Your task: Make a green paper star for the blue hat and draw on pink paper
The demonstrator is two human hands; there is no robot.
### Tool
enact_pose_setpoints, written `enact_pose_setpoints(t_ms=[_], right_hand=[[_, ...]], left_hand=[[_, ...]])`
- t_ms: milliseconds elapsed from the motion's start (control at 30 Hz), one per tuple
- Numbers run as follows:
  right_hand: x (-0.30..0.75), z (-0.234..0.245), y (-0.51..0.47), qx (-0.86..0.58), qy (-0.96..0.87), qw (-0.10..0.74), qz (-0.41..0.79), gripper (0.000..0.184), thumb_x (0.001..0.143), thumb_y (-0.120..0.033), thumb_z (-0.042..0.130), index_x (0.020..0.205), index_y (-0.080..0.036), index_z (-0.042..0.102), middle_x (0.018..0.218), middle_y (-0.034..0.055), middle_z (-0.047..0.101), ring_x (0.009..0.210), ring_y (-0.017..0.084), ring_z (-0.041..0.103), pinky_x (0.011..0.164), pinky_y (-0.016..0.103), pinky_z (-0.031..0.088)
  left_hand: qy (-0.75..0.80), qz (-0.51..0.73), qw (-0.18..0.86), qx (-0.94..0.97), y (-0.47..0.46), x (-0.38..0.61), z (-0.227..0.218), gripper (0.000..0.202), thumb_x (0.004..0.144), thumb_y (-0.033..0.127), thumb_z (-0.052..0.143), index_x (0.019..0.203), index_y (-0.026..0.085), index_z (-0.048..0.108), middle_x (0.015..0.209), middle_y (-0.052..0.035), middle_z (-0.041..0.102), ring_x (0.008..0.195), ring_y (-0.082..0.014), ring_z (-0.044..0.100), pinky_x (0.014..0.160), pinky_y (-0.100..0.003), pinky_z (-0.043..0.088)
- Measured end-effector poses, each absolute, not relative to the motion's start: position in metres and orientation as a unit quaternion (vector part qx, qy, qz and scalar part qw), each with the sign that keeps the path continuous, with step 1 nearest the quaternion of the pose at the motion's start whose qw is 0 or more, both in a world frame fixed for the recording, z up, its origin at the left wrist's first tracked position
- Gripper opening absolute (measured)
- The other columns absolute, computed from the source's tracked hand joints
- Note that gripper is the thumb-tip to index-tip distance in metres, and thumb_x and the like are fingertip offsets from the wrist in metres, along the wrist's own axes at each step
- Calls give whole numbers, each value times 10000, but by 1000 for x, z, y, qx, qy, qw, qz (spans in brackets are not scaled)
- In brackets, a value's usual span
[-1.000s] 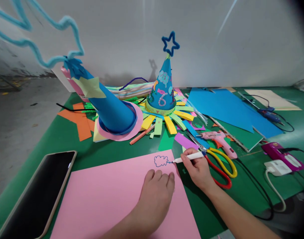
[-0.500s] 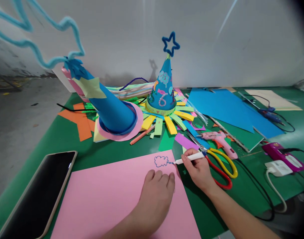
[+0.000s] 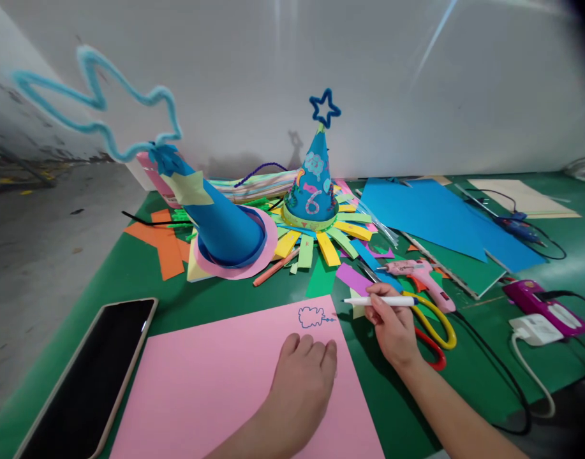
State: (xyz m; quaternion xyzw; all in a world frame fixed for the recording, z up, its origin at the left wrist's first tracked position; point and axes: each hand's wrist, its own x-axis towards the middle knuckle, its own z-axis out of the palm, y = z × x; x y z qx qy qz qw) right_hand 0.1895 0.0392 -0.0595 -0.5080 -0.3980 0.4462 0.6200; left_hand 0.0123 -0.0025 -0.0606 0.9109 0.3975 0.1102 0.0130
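Note:
My right hand (image 3: 392, 325) grips a white marker pen (image 3: 381, 301) with a dark tip, held just off the right edge of a pink paper sheet (image 3: 215, 382). Near that sheet's upper right corner is a small blue cloud-shaped outline (image 3: 311, 317) with a short tail reaching the edge. My left hand (image 3: 302, 389) rests on the paper below the drawing, its fingers curled under; the fingertips and palm are hidden. Scissors (image 3: 438, 325) with yellow and red handles lie under and beside my right hand.
Behind the sheet stand a blue cone hat (image 3: 229, 229) with a pink brim and a decorated cone hat (image 3: 314, 185). A phone (image 3: 86, 376) lies left. On the right are a pink glue gun (image 3: 423, 277), blue sheets (image 3: 426, 210) and a purple power strip (image 3: 545, 306) with cords.
My right hand has lifted the marker off the paper and moved it right, past the sheet's edge. The line's tail is slightly longer. The view has tilted up; my left hand stays put.

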Motion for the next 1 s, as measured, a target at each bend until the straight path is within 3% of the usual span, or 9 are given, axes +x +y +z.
enact_pose_setpoints(t_ms=[200,433,633,800,1000], right_hand=[[190,-57,38,-493,-388,634,452,125,711,-297,598,748,-181,567,530,-43,453,480,88,375,451,228,279],[190,-40,39,-496,-357,654,446,153,778,-338,563,742,-189,558,506,-54,430,468,79,365,436,218,270],[176,-28,35,-506,-346,642,460,168,781,-353,565,804,-187,571,548,-41,476,480,78,404,435,205,303],[162,-24,33,-514,-396,581,491,168,778,-334,570,855,-185,569,589,-22,519,511,90,439,451,205,327],[153,-32,36,-512,-420,571,485,145,774,-316,570,827,-181,573,569,-32,486,515,89,423,482,206,353]], left_hand=[[393,193,57,897,-3,10,-51,331,733,36,423,1042,119,506,726,-51,576,657,-197,476,641,-375,383],[442,315,155,825,-1,10,-38,190,779,69,377,911,153,485,728,-69,547,659,-193,474,576,-318,418],[469,292,206,808,-2,4,-28,214,781,64,337,847,177,506,749,-63,554,678,-182,495,596,-304,421],[409,187,145,882,-3,-6,-25,212,757,99,410,897,169,553,830,-70,599,749,-192,524,667,-333,417],[307,143,-19,941,0,-19,-39,314,832,218,406,1118,127,495,1191,-104,537,1117,-251,419,918,-437,267]])
